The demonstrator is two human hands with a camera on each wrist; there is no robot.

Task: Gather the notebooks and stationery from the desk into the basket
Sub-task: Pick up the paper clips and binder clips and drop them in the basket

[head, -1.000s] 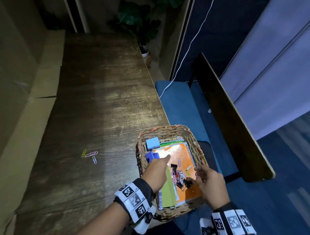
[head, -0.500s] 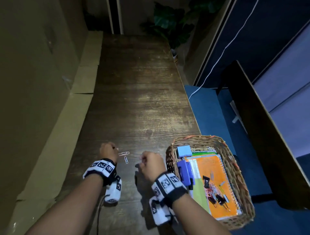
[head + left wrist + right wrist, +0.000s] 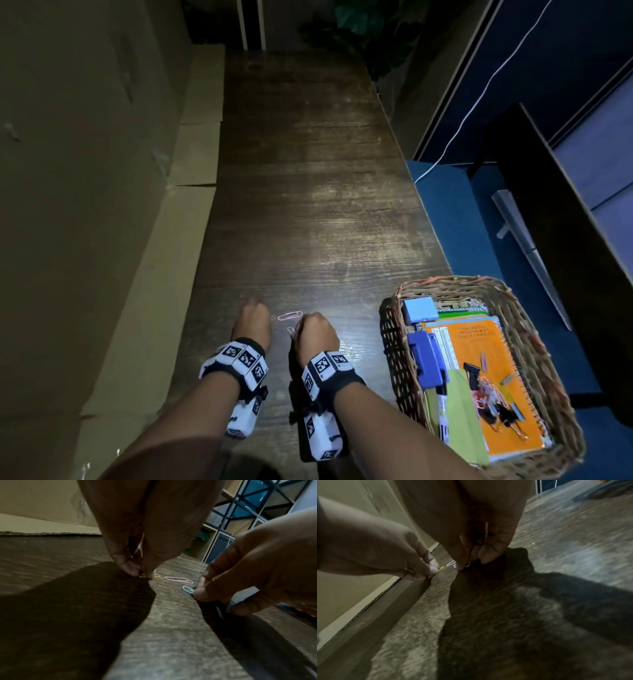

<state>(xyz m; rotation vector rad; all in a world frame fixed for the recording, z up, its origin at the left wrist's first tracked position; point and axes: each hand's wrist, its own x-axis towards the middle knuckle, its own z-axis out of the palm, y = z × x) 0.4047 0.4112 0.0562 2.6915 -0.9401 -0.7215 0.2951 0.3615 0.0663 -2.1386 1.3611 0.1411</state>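
Three paper clips lie on the dark wooden desk (image 3: 308, 205). My left hand (image 3: 141, 573) pinches the yellow clip (image 3: 142, 576) between thumb and forefinger, still on the wood. My right hand (image 3: 471, 561) pinches the blue clip (image 3: 187, 589) at its near end. The pink clip (image 3: 290, 315) lies free between the two hands. At the right desk edge stands the wicker basket (image 3: 390, 342), holding an orange notebook (image 3: 479, 342), a blue stapler (image 3: 428, 359), a pale blue block (image 3: 419, 310) and several clips.
Cardboard sheets (image 3: 191, 171) line the wall along the desk's left side. A dark chair back (image 3: 565, 222) and blue seat stand to the right of the desk. A potted plant (image 3: 370, 31) sits at the far end.
Both hands left the basket and came to the clips on the desk. The left hand arrived first; the right hand has since closed in on the blue clip.
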